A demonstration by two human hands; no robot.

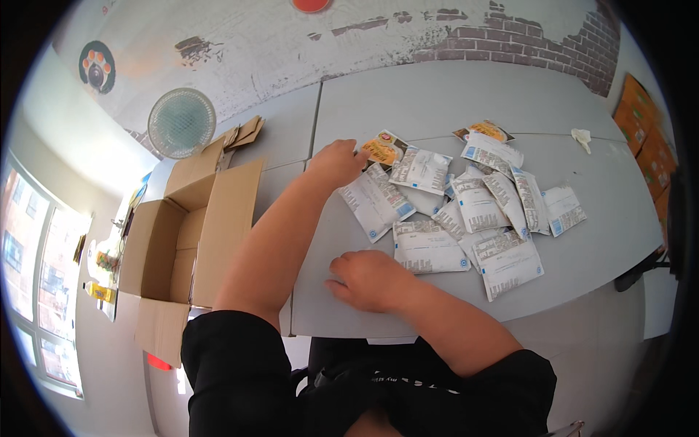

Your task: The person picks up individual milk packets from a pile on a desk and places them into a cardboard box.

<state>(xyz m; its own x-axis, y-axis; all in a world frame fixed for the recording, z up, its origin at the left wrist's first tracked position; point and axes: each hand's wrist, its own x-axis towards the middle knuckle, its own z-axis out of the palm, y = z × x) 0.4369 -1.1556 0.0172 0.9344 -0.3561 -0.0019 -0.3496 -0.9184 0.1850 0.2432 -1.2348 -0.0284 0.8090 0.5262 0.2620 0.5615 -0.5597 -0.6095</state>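
My left hand [336, 164] reaches to the upper left of the packet pile, its curled fingers gripping the near corner of an orange printed packet [384, 149] beside several white packets [480, 204] with grey and blue print. My right hand [368, 280] rests lower on the grey table [342, 95], left of a white packet [429, 251], fingers loosely bent and apart, holding nothing. A second orange packet [489, 131] lies at the back of the pile.
An open cardboard box [226, 218] stands left of my forearm, with folded cardboard [247, 133] and a round mesh fan [181, 120] behind it. A crumpled white scrap [581, 140] lies at the right. Orange cartons [637, 120] stand beyond the right edge.
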